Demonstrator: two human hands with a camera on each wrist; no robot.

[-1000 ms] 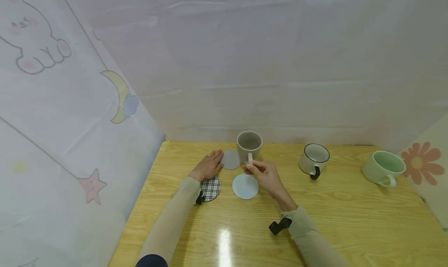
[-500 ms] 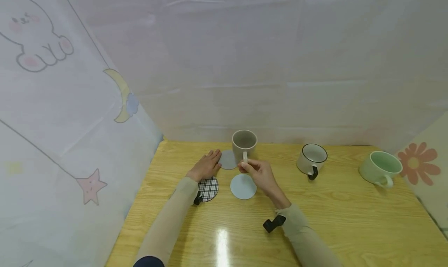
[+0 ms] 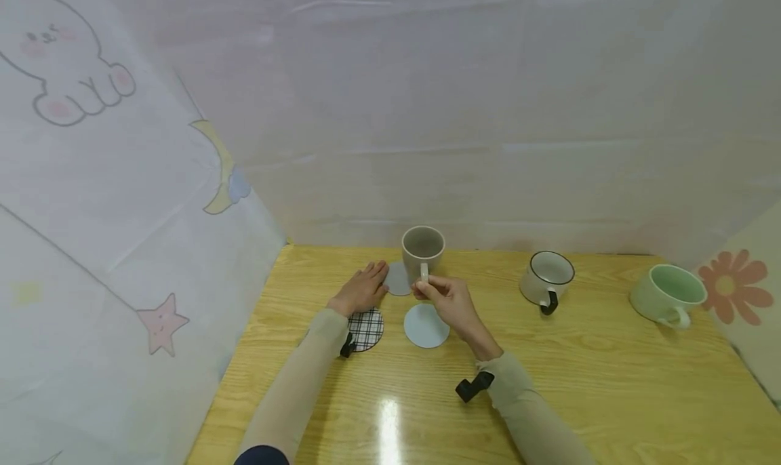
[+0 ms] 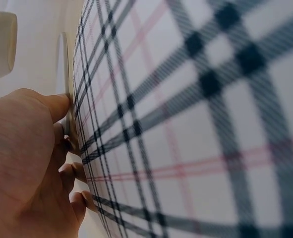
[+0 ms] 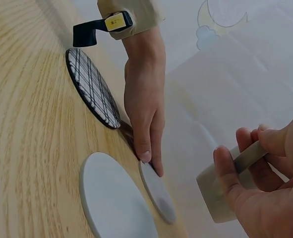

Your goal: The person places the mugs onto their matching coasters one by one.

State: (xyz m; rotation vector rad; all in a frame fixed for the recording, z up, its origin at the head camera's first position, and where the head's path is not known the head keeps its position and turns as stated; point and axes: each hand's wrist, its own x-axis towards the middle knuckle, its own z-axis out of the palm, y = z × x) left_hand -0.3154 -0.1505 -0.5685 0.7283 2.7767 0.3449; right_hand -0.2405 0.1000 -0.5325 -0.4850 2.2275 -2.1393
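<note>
The left hand [image 3: 360, 291] rests with its grip extended and unclenched, touching the edge of the grey coaster [image 3: 397, 279], beyond the plaid coaster [image 3: 366, 330]. Next along, the beige mug [image 3: 416, 262] hangs clear of the counter [image 3: 439, 411], its handle pinched in the right hand [image 3: 450, 304]. The step looks like setting that mug on the grey coaster; next calls for a level lowering (alignment is hard to judge here). Since 1.0 s ago, the mug has shifted left; the 2 mugs farther right, white [image 3: 535, 285] and green [image 3: 653, 304], stay put.
</note>
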